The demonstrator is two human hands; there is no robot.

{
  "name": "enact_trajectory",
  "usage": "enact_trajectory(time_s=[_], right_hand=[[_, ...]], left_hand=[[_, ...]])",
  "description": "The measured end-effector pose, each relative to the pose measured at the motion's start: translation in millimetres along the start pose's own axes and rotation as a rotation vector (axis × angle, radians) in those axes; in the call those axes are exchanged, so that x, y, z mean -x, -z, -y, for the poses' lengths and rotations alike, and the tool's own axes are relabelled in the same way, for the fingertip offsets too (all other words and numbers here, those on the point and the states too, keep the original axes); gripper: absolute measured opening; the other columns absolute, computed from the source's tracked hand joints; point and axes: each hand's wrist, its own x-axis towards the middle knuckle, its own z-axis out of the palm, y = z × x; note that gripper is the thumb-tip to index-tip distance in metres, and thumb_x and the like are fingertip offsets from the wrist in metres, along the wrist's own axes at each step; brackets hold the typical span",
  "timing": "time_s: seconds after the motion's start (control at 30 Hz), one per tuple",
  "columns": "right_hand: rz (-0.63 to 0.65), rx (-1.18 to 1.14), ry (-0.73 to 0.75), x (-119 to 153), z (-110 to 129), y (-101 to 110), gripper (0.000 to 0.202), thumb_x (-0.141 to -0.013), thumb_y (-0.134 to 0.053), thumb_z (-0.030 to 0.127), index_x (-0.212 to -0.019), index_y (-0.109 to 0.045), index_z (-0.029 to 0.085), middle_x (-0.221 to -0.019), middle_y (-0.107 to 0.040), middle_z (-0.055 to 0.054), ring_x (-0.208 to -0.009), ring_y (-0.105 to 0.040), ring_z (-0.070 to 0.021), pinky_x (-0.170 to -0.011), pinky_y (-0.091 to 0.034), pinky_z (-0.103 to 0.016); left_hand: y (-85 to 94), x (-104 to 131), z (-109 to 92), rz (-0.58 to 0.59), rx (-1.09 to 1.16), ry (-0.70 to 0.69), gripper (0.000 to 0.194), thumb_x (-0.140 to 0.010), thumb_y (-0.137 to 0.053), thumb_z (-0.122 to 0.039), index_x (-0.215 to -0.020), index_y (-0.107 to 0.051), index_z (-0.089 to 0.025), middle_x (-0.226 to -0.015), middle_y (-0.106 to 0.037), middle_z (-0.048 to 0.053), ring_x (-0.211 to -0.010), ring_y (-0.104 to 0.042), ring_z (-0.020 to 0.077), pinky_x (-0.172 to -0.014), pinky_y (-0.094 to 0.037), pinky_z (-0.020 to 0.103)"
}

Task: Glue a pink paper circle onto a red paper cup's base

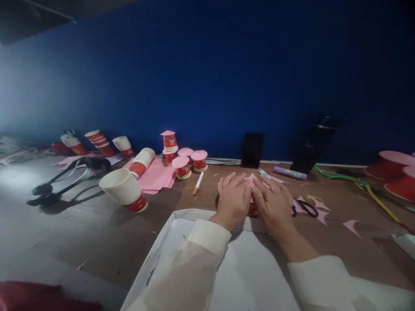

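Observation:
My left hand (234,199) and my right hand (272,203) lie side by side with fingers stretched out, pressing down on a piece of pink paper (251,179). Beneath it, a bit of a red paper cup (252,210) shows between the palms; most of it is hidden. Black-handled scissors (308,208) rest just right of my right hand among pink paper scraps (322,217). Beyond that hand are a purple glue stick (289,173) and a small white-and-blue tube (264,173). Left of my left hand lies a white pen (198,183) with an orange-brown end.
Red cups with pink discs (181,166) stand at the back, some stacked. A tilted stack of paper cups (123,190) and pink sheets (157,175) lie left. A black phone (253,150) and dark bottle (316,144) lean on the wall. A white box lid (181,218) lies in front.

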Motion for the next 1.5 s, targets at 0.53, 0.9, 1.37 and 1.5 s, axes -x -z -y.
enact_trajectory(time_s=[0.53,0.9,1.37,1.5], right_hand=[[-0.236,-0.177,0.028,-8,-10,6,0.056,-0.105,-0.032,0.047,-0.135,-0.066,0.015,-0.137,-0.065,-0.02,-0.131,-0.058,-0.0314,-0.109,-0.043,-0.053],[-0.095,-0.162,0.001,-3,-6,10,0.046,-0.105,-0.036,0.044,-0.117,-0.078,0.029,-0.142,-0.064,-0.007,-0.133,-0.053,-0.0291,-0.114,-0.035,-0.055],[-0.052,-0.097,-0.003,-4,-5,7,0.049,-0.104,-0.035,0.05,-0.108,-0.08,0.031,-0.141,-0.065,-0.004,-0.13,-0.055,-0.0286,-0.112,-0.034,-0.055],[-0.059,-0.093,-0.006,-3,-4,6,0.05,-0.104,-0.034,0.05,-0.108,-0.08,0.031,-0.141,-0.065,-0.004,-0.129,-0.054,-0.0293,-0.112,-0.034,-0.055]], left_hand=[[5.3,-3,6,-0.086,0.004,0.003,0.046,-0.105,-0.032,-0.036,-0.143,-0.057,-0.026,-0.157,-0.049,0.004,-0.149,-0.036,0.0239,-0.125,-0.02,0.056],[5.6,0,4,-0.029,-0.04,-0.038,0.042,-0.104,-0.034,-0.037,-0.134,-0.064,-0.032,-0.156,-0.051,-0.001,-0.151,-0.032,0.0254,-0.125,-0.014,0.061],[3.5,-1,6,0.001,-0.031,-0.055,0.043,-0.105,-0.034,-0.039,-0.131,-0.066,-0.031,-0.155,-0.052,0.0,-0.15,-0.031,0.0273,-0.124,-0.014,0.062],[3.3,-2,6,0.009,-0.041,-0.043,0.044,-0.105,-0.033,-0.039,-0.131,-0.066,-0.031,-0.156,-0.051,0.0,-0.15,-0.031,0.027,-0.125,-0.014,0.061]])
